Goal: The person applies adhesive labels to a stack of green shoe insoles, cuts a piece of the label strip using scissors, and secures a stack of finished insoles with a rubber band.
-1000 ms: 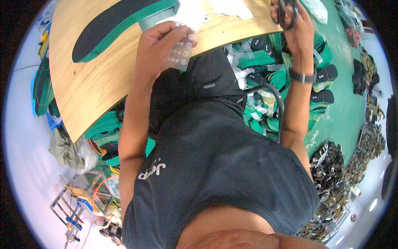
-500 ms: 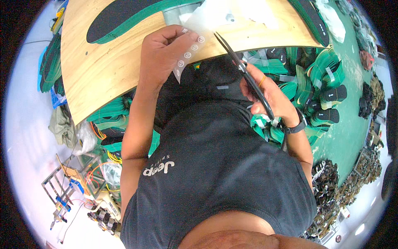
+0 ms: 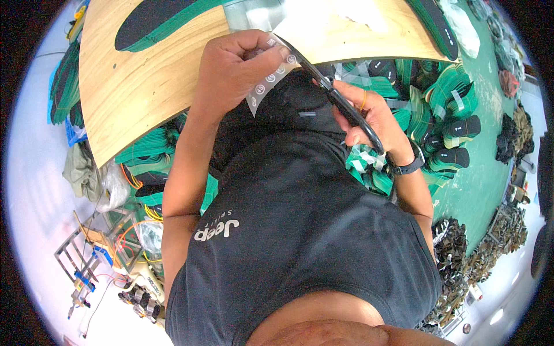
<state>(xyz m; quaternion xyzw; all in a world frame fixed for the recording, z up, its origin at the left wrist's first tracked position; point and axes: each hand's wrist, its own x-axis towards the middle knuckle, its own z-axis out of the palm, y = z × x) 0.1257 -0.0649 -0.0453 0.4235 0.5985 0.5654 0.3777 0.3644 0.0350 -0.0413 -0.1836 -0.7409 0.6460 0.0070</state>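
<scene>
Pinched between the thumb and fingers of my left hand point(image 3: 231, 75) is a translucent label sheet point(image 3: 255, 102) printed with a row of small white circles. My right hand point(image 3: 375, 118) grips black scissors point(image 3: 350, 109), fingers at the handles. Their blades point up and to the left, and the tips meet the sheet's edge beside my left thumb. The blades look almost together; glare hides whether the sheet lies between them. Both hands are above the near edge of the wooden table point(image 3: 138, 86), over my lap.
Black and green insole stacks point(image 3: 167, 26) lie on the table, with another stack point(image 3: 433, 29) at its right end. Many bundled insoles point(image 3: 453, 132) lie below on the green floor point(image 3: 490, 86). At lower left stands a metal frame point(image 3: 86, 254) with hoses.
The scissors have moved up and left until their tips meet the sheet, and their blades have come closer together. My left hand has shifted slightly right with the sheet.
</scene>
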